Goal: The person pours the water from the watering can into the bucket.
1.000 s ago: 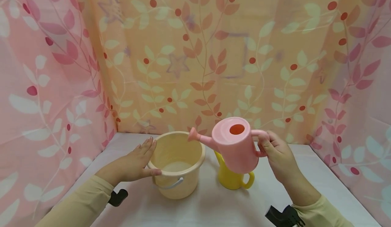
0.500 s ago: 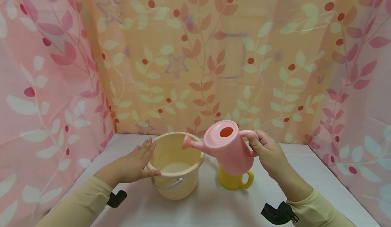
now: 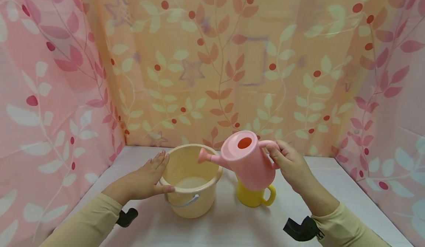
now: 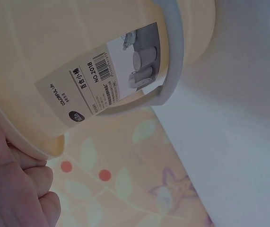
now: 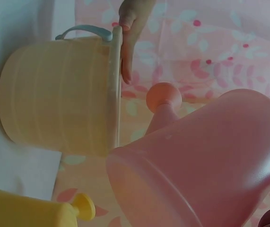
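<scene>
My right hand (image 3: 291,166) grips the handle of a pink watering can (image 3: 247,162), held in the air and tilted to the left. Its spout head (image 5: 163,97) is over the right part of the cream bucket's mouth in the head view. The bucket (image 3: 196,202) stands upright on the table. My left hand (image 3: 141,180) rests on the bucket's left rim with fingers and thumb straight and spread. Behind and below the pink can stands a yellow watering can (image 3: 250,198), partly hidden; its spout (image 5: 83,206) shows in the right wrist view.
White cloth covers the table (image 3: 232,228). Leaf-patterned curtains (image 3: 219,55) close in the back and both sides. A grey bail handle (image 4: 172,61) hangs on the bucket, and a printed label (image 4: 106,71) is stuck to its side.
The pink watering can has moved left and tipped further, bringing its spout over the bucket. The left hand and bucket stay in place.
</scene>
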Motion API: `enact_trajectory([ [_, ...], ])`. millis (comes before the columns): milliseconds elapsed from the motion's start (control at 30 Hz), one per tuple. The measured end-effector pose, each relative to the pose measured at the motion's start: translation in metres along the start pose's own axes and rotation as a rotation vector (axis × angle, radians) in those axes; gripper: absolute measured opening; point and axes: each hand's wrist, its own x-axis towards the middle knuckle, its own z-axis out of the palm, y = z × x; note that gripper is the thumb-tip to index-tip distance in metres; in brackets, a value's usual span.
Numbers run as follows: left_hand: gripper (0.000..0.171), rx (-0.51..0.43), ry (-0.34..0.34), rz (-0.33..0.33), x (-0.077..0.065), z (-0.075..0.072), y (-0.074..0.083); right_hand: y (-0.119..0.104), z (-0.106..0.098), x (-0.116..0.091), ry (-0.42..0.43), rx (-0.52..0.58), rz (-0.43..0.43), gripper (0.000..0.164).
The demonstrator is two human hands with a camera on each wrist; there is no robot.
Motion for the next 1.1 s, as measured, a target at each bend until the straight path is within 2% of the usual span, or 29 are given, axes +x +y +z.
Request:
enact_trajectory([
  [800,0.111,0.011,-0.010,0.008,0.0011,-0.0007,-0.0009,-0.0011,-0.0016,0.0066,-0.043,-0.035,-0.038,0.030],
  [1100,0.112,0.017,-0.023,0.000,0.0009,-0.0020,-0.0005,-0.0027,-0.0009,0.0087,-0.058,-0.055,-0.022,0.031],
])
